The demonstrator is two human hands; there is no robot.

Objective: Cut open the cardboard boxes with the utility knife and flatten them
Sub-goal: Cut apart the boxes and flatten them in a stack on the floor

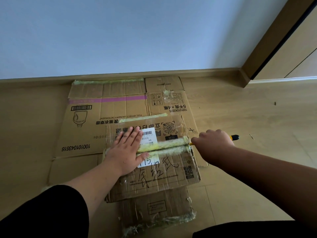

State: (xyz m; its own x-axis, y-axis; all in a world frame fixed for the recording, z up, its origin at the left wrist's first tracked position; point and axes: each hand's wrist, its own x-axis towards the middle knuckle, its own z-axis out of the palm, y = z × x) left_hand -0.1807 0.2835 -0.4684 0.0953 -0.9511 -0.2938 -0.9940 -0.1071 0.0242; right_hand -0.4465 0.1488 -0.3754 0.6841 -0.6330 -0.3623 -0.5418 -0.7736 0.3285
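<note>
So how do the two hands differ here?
The left hand lies flat with straight fingers, pressing on the taped box; the right hand is curled round the yellow-and-black knife. The left hand rests on top of the box, over its label; the right hand sits at the box's right edge, at the end of the tape seam. Both arms reach forward over cardboard on the floor.

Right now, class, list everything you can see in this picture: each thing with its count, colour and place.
small box: one, brown, yellowish tape along its seam, on the flattened cardboard
flattened detergent box: one, brown, pink stripe, by the wall
flattened cardboard: one, brown, nearest the camera
utility knife: one, yellow and black, at the seam's right end
left hand: flat on the small box
right hand: holds the utility knife
</note>
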